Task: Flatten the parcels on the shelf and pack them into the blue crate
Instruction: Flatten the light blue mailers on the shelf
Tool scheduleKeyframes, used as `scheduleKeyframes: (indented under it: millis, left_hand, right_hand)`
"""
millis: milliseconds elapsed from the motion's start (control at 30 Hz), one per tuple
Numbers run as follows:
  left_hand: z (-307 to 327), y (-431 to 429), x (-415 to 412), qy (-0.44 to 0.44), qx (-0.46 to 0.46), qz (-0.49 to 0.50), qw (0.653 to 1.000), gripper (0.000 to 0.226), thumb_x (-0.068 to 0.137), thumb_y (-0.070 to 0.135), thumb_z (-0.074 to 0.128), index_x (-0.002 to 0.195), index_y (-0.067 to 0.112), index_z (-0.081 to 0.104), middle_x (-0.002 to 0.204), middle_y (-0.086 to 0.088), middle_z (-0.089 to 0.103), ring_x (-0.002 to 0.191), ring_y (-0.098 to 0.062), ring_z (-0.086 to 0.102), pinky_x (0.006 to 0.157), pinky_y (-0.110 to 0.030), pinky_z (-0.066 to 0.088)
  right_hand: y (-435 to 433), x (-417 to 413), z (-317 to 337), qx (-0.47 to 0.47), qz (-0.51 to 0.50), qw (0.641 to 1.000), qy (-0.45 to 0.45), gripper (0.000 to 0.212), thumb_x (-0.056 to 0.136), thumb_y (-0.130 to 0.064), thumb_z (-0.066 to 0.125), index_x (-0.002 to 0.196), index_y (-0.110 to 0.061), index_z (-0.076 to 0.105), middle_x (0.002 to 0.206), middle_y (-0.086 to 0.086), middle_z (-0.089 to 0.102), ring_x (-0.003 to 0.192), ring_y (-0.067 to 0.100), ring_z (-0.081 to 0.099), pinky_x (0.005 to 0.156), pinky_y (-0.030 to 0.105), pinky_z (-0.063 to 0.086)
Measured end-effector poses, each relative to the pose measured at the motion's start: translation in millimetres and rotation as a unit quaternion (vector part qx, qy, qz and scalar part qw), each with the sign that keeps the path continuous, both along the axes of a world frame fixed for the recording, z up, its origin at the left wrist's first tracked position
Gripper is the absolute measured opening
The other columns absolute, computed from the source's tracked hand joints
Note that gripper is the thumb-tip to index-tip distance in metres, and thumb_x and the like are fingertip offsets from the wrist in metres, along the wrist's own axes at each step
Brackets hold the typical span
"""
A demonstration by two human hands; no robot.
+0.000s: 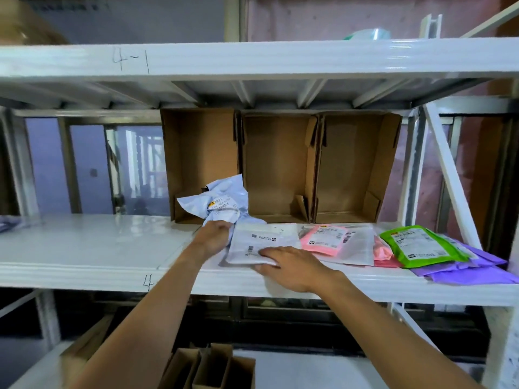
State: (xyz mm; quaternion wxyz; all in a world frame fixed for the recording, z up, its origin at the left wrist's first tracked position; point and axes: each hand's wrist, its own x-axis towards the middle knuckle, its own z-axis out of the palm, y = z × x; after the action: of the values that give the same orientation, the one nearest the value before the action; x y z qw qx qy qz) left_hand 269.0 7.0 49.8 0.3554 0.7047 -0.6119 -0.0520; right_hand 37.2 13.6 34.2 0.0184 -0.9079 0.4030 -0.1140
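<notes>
While my left hand gripped the crumpled pale-blue mailer on the white shelf, my right hand lay open, fingers flat on the white flat parcel at the mailer's four o'clock. Pink, green and purple parcels lay toward three o'clock, with cardboard bins at twelve.

A white metal shelf rack stands before a window letting in pale daylight. Three open brown cardboard bins sit along its back, a pinkish wall behind.
</notes>
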Motion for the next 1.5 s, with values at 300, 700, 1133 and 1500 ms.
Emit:
scheduleKeyframes:
  millis: [300,700,1133,1500]
  left_hand:
    - [-14.7,7.8,-59.4,-0.081,0.047,-0.1,0.991,0.038,0.105,0.017,0.038,0.136,0.017,0.06,0.146,-0.004,0.055,0.134,-0.026,0.049,0.109,-0.033,0.038]
    - [-24.4,2.6,-57.2,-0.173,0.178,-0.121,0.961,0.058,0.106,0.05,0.02,0.16,0.029,0.018,0.168,0.004,0.006,0.154,-0.012,0.003,0.123,-0.035,0.007]
    - [-43.4,61.0,-52.5,-0.273,0.07,-0.076,0.956,0.095,0.085,0.085,0.031,0.159,0.028,0.02,0.166,0.009,0.017,0.153,-0.01,0.012,0.123,-0.034,0.004]
    - [-21.6,73.1,-51.1,-0.127,-0.016,-0.122,0.984,0.018,0.092,0.037,0.069,0.108,0.035,0.077,0.107,0.014,0.075,0.101,-0.011,0.066,0.087,-0.03,0.053]
  right_hand:
    - [-18.7,6.7,1.2,0.085,-0.022,0.994,-0.06,0.037,0.103,-0.042,0.037,0.12,-0.019,0.059,0.122,0.005,0.06,0.112,0.028,0.056,0.095,0.042,0.046]
    - [-37.6,5.7,-6.4,0.061,-0.013,0.998,0.014,0.049,0.108,-0.039,0.024,0.153,-0.02,0.032,0.162,0.001,0.028,0.148,0.018,0.024,0.118,0.033,0.019]
    - [-13.3,-17.1,-22.7,-0.174,-0.041,0.983,-0.04,0.046,0.106,-0.033,0.024,0.125,-0.018,0.064,0.133,0.0,0.064,0.118,0.017,0.055,0.103,0.029,0.035]
    - [12.8,-56.7,-50.6,-0.214,-0.026,0.973,-0.077,0.062,0.104,-0.051,0.012,0.147,-0.022,0.045,0.149,-0.002,0.05,0.136,0.014,0.045,0.115,0.03,0.032]
